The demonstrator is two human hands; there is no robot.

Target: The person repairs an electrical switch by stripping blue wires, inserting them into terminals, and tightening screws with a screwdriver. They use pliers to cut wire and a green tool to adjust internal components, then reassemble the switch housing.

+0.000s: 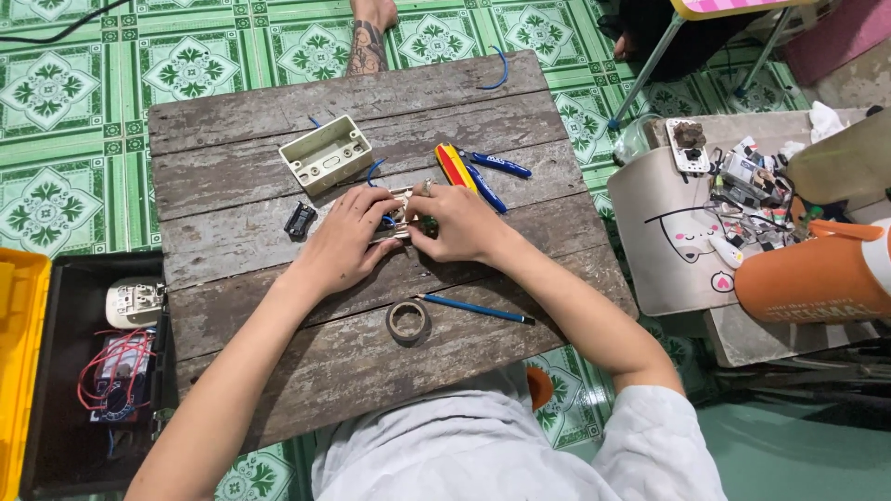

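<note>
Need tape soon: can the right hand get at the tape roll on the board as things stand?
Probably yes. The tape roll lies in the open on the board, just nearer the body than the right hand, with nothing between. But both hands are busy on the small part, so the right must let go first.

both hands [348,243] [459,223] together, fingers [390,206] curled, forearms outstretched

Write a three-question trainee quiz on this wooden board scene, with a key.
1. True or false: both hands, left hand and right hand, touch the small metal part.
2. Which lies nearer the person: the tape roll or the cream box?
3. What colour are the pliers' handles?

Key: 1 true. 2 the tape roll. 3 blue.
</note>
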